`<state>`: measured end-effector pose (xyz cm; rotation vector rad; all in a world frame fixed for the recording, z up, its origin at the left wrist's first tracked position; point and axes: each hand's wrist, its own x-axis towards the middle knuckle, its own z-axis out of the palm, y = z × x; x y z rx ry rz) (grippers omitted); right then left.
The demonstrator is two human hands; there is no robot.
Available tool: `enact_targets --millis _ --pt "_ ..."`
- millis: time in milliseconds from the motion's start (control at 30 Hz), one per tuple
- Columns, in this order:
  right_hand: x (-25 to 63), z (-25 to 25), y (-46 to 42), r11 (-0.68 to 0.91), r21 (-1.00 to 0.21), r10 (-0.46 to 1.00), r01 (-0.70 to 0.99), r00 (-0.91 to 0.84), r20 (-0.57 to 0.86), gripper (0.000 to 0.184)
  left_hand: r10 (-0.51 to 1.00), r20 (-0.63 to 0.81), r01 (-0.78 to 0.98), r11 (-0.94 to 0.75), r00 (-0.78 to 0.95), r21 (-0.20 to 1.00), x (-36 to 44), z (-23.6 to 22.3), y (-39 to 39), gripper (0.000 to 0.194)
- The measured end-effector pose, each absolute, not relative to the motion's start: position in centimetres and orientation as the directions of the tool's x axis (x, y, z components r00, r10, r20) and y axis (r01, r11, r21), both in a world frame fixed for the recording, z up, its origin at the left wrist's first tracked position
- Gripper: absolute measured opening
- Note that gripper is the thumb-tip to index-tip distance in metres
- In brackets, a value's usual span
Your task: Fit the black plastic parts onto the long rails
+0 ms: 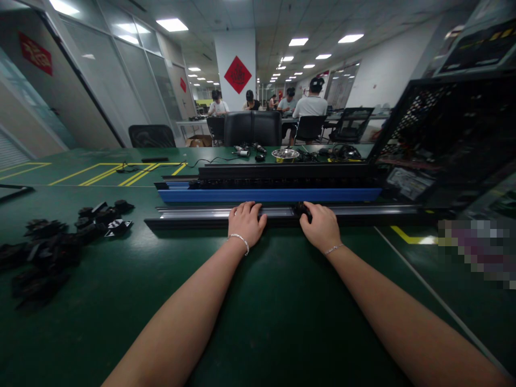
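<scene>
A long silver-and-black metal rail (193, 213) lies across the green table in front of me. My left hand (245, 221) rests on its near edge, fingers curled over it. My right hand (320, 224) is closed on a small black part (301, 209) sitting on the rail. Behind the rail lies a blue rail (266, 194) and a black strip (282, 172) with more black parts along it.
A heap of several black plastic parts (52, 247) lies at the left. A black mesh crate (447, 140) stands at the right. A metal bowl (285, 155), tools and cables lie farther back. Several people sit at desks beyond the chairs (252, 128).
</scene>
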<state>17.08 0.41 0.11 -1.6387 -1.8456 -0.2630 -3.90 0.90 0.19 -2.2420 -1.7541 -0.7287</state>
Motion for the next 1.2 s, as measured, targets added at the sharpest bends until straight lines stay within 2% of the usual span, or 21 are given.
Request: enact_targets --millis 367,1200 --pt "16.4 0.4 0.1 0.267 -0.277 0.812 0.923 -0.061 0.581 0.041 0.851 0.495 0.952 -0.274 0.175 0.134 -3.8 0.3 0.8 0.040" --pt "15.3 0.1 -0.4 0.437 -0.193 0.798 0.878 -0.280 0.533 0.052 0.847 0.502 0.948 -0.282 0.174 0.148 -3.8 0.4 0.8 0.039"
